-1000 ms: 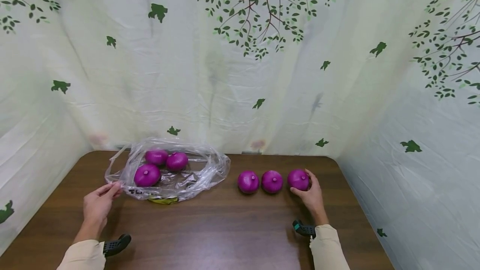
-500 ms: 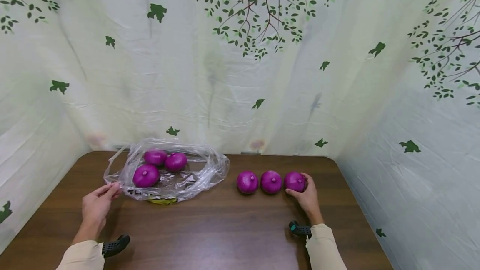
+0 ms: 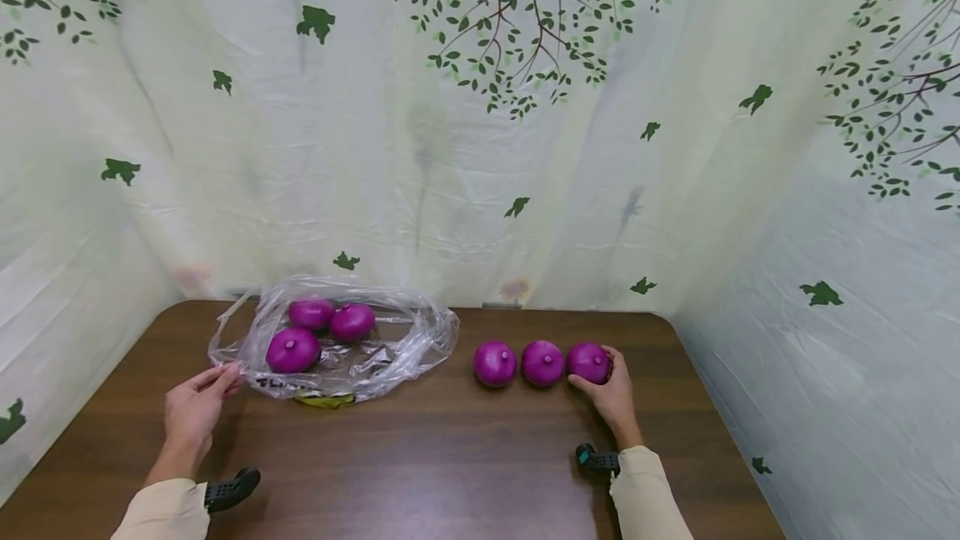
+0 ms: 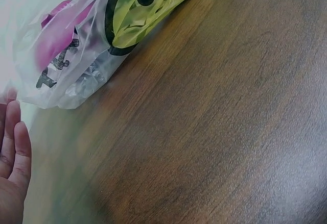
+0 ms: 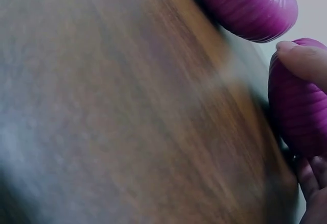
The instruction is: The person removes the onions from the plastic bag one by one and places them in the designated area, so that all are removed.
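Note:
My right hand [image 3: 613, 394] grips the rightmost purple onion [image 3: 588, 362], thumb on its near side and fingers round its right. In the right wrist view the thumb lies across that onion [image 5: 296, 109]. Two more onions stand to its left in a row, a middle onion [image 3: 543, 362] and a left onion [image 3: 495, 363]. On the left side of the table a clear plastic bag [image 3: 420, 340] lies with its mouth spread, three onions [image 3: 292, 350] inside. My left hand [image 3: 197, 408] pinches the bag's near left edge between thumb and fingers.
The brown wooden table [image 3: 420, 457] runs back to a pale curtain [image 3: 450, 190] printed with leaves and branches. A yellow print with a black outline [image 4: 148, 9] shows on the bag's near side. Each wrist wears a black camera band [image 3: 234, 490].
My right hand has slid the rightmost onion a little to the left, closer to the middle onion. The left hand and the bag stay in place.

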Motion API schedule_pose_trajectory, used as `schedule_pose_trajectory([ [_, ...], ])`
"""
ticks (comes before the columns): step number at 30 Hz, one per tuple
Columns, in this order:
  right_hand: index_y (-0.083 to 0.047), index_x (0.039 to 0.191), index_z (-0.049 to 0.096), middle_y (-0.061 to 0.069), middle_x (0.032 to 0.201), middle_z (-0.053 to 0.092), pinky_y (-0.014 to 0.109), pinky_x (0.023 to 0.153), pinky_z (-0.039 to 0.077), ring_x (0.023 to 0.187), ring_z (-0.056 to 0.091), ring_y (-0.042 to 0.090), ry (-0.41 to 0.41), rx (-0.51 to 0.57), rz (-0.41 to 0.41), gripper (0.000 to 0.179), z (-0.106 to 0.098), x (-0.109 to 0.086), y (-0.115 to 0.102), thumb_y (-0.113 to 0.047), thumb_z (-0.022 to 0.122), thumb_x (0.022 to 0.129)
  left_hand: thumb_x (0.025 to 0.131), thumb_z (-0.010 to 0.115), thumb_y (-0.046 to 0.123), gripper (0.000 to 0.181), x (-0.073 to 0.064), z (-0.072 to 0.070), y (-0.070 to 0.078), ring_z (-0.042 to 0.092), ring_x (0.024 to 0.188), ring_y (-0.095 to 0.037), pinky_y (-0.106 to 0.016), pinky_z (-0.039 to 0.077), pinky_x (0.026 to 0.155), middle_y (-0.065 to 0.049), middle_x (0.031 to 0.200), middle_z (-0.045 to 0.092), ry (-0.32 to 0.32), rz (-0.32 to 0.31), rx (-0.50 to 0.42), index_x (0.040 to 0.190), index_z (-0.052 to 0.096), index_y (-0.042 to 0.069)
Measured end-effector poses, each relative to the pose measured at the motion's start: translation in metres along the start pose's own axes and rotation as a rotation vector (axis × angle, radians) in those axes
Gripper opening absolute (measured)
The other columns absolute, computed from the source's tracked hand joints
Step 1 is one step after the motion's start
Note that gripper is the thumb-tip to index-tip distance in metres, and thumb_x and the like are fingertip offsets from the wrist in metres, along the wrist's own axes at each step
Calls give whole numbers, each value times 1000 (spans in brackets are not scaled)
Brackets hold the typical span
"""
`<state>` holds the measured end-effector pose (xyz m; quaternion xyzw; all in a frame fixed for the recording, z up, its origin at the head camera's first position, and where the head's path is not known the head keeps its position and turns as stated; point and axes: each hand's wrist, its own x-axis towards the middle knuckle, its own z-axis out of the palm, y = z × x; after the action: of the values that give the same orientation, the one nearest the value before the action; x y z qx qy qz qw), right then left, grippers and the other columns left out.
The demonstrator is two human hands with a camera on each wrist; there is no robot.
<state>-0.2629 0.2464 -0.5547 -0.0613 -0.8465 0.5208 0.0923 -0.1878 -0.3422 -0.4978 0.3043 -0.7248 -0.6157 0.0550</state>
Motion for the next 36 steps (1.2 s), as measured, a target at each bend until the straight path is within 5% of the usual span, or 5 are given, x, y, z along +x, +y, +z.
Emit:
schedule_pose_trajectory([
  [8,-1,141,32,26,140,39,58,103,35,128,40,42,-27,-16,21,86,-2,0,0,-16,84,75,93,58,44,66,1,0,0,59,72,8,-43,36,107,26,71,61,11,16,27,139,48,-1],
  [16,-2,142,31,27,140,39,58,103,35,128,40,42,-35,-4,13,87,-4,1,-1,-13,83,74,93,60,41,62,1,0,-1,61,71,6,-11,44,66,25,70,62,18,43,38,135,52,-3],
  [20,-1,143,30,28,139,39,58,102,35,127,41,43,-27,18,-6,89,-4,-1,-1,-10,84,72,93,60,42,62,1,-1,-1,61,71,6,-15,48,78,25,71,62,14,43,38,135,52,-3],
  [26,-3,145,26,27,141,36,57,102,36,124,41,44,-25,80,6,95,-7,-2,0,-6,84,71,93,58,46,67,0,-3,1,57,71,9,-50,31,109,26,71,60,-4,15,21,139,47,-1],
  [36,-4,146,26,26,146,30,61,110,16,138,22,43,-3,64,-86,94,-23,-9,-16,8,79,69,91,60,47,64,1,1,4,59,73,8,-43,36,107,27,71,60,16,11,30,137,52,3],
])
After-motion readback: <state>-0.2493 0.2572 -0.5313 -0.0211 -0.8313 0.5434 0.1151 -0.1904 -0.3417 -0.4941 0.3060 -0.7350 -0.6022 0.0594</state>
